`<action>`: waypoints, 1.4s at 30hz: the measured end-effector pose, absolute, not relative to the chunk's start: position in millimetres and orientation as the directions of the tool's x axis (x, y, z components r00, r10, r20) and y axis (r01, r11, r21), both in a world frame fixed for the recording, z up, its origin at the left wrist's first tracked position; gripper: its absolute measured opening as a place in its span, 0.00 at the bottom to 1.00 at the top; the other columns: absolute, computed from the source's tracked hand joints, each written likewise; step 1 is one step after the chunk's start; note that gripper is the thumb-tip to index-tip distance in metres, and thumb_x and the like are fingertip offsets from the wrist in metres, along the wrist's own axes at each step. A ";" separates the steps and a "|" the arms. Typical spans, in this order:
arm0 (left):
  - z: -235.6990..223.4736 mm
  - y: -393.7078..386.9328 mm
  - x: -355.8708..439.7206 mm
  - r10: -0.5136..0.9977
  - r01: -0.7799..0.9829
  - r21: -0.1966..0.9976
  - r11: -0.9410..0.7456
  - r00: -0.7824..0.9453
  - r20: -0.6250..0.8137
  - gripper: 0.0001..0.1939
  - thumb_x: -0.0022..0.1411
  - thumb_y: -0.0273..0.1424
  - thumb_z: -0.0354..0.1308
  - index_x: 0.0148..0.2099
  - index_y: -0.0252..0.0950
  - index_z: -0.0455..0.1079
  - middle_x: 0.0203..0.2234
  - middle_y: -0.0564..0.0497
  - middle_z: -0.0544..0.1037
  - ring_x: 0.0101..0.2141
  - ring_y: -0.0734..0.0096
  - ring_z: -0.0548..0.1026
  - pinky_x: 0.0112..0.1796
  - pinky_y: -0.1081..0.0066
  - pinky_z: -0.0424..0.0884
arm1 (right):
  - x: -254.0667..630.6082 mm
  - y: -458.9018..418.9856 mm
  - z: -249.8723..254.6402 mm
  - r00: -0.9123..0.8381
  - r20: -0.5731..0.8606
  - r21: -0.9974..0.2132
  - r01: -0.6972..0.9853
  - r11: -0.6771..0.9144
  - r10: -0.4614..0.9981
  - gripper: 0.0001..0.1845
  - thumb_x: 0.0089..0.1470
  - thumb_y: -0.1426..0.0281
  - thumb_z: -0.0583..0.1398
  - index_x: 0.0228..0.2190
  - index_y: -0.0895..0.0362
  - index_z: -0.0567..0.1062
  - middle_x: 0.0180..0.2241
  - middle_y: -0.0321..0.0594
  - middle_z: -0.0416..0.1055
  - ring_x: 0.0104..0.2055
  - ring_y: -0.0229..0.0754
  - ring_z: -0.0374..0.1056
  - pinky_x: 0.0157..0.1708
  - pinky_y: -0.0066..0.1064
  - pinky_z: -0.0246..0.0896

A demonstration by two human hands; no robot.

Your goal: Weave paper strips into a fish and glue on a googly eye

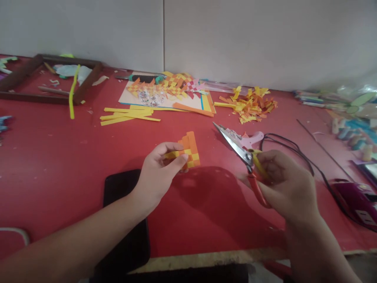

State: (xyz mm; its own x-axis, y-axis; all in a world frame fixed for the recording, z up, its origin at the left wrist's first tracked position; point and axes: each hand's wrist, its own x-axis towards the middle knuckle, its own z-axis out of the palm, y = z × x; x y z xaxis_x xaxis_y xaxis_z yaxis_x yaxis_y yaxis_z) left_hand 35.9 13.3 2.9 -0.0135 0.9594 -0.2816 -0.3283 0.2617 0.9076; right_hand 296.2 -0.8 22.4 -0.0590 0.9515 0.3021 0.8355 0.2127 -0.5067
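Between the thumb and fingers of my left hand (161,169) is a small woven paper piece (191,151), checked in orange and yellow, with orange strip ends standing up at its top. My right hand (290,184) grips scissors (241,151) by their red and yellow handles. The blades look closed and point up and left, apart from the woven piece. Just beyond the blades lies a pink tool (252,139), partly hidden by them. Yellow paper strips (126,114) lie past my left hand.
A black phone-like slab (126,236) lies under my left forearm. Farther back are a board (176,103) with woven pieces, a heap of paper scraps (253,104) and a brown frame (35,96). A black cable (294,143) runs right to a purple device (353,196).
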 end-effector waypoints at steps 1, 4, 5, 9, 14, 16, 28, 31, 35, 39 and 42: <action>2.7 13.2 35.7 0.958 -0.320 0.909 0.267 -0.011 -0.285 0.13 0.55 0.34 0.69 0.39 0.37 0.70 0.27 0.57 0.75 0.25 0.78 0.75 0.32 0.74 0.77 | 295.9 -0.9 24.0 -0.076 0.306 -0.513 0.827 0.232 0.949 0.18 0.47 0.59 0.67 0.34 0.54 0.68 0.23 0.33 0.66 0.23 0.37 0.61 0.24 0.28 0.59; 1.6 12.5 35.2 0.967 -0.293 0.926 0.237 -0.018 -0.253 0.13 0.56 0.34 0.69 0.40 0.37 0.70 0.30 0.56 0.76 0.27 0.79 0.76 0.33 0.75 0.77 | 294.4 1.2 25.2 -0.108 0.307 -0.434 0.868 0.240 0.946 0.22 0.42 0.55 0.69 0.34 0.54 0.71 0.23 0.33 0.68 0.22 0.36 0.62 0.23 0.28 0.60; 1.1 12.2 35.0 0.971 -0.285 0.933 0.221 -0.020 -0.236 0.12 0.56 0.34 0.68 0.40 0.37 0.70 0.32 0.56 0.76 0.28 0.78 0.77 0.34 0.76 0.77 | 294.1 2.2 24.7 -0.107 0.285 -0.398 0.891 0.220 0.952 0.23 0.41 0.54 0.70 0.35 0.54 0.72 0.24 0.35 0.71 0.23 0.38 0.65 0.24 0.28 0.61; -1.0 12.2 34.1 0.980 -0.236 0.954 0.187 -0.024 -0.198 0.11 0.58 0.34 0.67 0.41 0.38 0.70 0.37 0.54 0.76 0.33 0.76 0.77 0.37 0.74 0.77 | 293.7 4.2 23.6 -0.108 0.163 -0.328 0.931 0.158 0.981 0.23 0.43 0.57 0.68 0.39 0.53 0.72 0.33 0.40 0.78 0.30 0.43 0.74 0.29 0.30 0.66; -3.5 12.9 32.4 0.984 -0.189 0.968 0.163 -0.036 -0.173 0.11 0.59 0.35 0.66 0.41 0.38 0.70 0.36 0.53 0.76 0.31 0.75 0.77 0.36 0.73 0.75 | 296.4 4.4 25.1 -0.131 0.187 -0.297 0.937 0.183 0.974 0.21 0.43 0.57 0.68 0.38 0.52 0.73 0.30 0.39 0.78 0.26 0.42 0.73 0.26 0.29 0.64; -4.0 12.6 31.5 0.985 -0.186 0.969 0.161 -0.032 -0.169 0.12 0.59 0.35 0.66 0.42 0.38 0.70 0.36 0.53 0.76 0.32 0.74 0.77 0.36 0.73 0.75 | 298.5 5.6 25.2 -0.137 0.205 -0.271 0.944 0.191 0.969 0.20 0.42 0.58 0.69 0.37 0.51 0.73 0.29 0.39 0.79 0.25 0.42 0.73 0.24 0.28 0.63; -3.4 10.7 29.5 0.987 -0.109 0.982 0.156 -0.010 -0.158 0.09 0.59 0.35 0.65 0.41 0.41 0.73 0.34 0.54 0.77 0.36 0.73 0.75 0.36 0.75 0.70 | 305.3 7.2 26.2 -0.203 0.246 -0.223 0.940 0.259 0.948 0.18 0.42 0.61 0.67 0.37 0.52 0.76 0.26 0.36 0.78 0.21 0.37 0.68 0.23 0.26 0.60; -2.7 10.7 29.1 0.988 -0.085 0.986 0.147 -0.029 -0.150 0.09 0.59 0.35 0.66 0.42 0.41 0.72 0.35 0.54 0.77 0.35 0.75 0.75 0.36 0.76 0.70 | 307.0 7.7 24.9 -0.219 0.231 -0.232 0.934 0.273 0.948 0.18 0.42 0.63 0.67 0.39 0.52 0.76 0.28 0.36 0.79 0.23 0.37 0.70 0.25 0.26 0.61; 0.0 11.9 29.9 0.988 -0.097 0.985 0.143 -0.051 -0.148 0.17 0.58 0.34 0.67 0.49 0.42 0.69 0.37 0.54 0.78 0.37 0.74 0.77 0.38 0.77 0.72 | 307.4 7.7 23.8 -0.236 0.236 -0.247 0.924 0.293 0.943 0.18 0.43 0.63 0.67 0.38 0.53 0.77 0.29 0.38 0.80 0.24 0.38 0.72 0.26 0.26 0.62; -1.2 11.4 30.4 0.984 -0.144 0.978 0.152 -0.069 -0.163 0.26 0.56 0.35 0.69 0.55 0.46 0.65 0.34 0.55 0.78 0.37 0.72 0.78 0.39 0.74 0.74 | 309.9 8.7 20.8 -0.273 0.283 -0.233 0.910 0.342 0.919 0.18 0.44 0.62 0.68 0.39 0.53 0.76 0.31 0.37 0.80 0.24 0.38 0.72 0.25 0.25 0.62; -3.5 11.0 30.2 0.981 -0.173 0.974 0.150 -0.093 -0.167 0.30 0.54 0.35 0.70 0.57 0.46 0.64 0.34 0.54 0.79 0.37 0.70 0.79 0.39 0.72 0.75 | 312.4 10.0 18.0 -0.313 0.338 -0.212 0.893 0.396 0.887 0.18 0.45 0.60 0.67 0.38 0.52 0.75 0.30 0.35 0.80 0.24 0.37 0.73 0.23 0.24 0.62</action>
State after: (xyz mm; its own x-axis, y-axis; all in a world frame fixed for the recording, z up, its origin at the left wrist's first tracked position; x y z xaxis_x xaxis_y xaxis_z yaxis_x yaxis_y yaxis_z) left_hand 30.2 11.0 -3.5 -0.0934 0.9814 -0.1674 -0.1726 0.1497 0.9736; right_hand 312.4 10.0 18.0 -0.3132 0.8873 0.3385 0.8935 0.3961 -0.2117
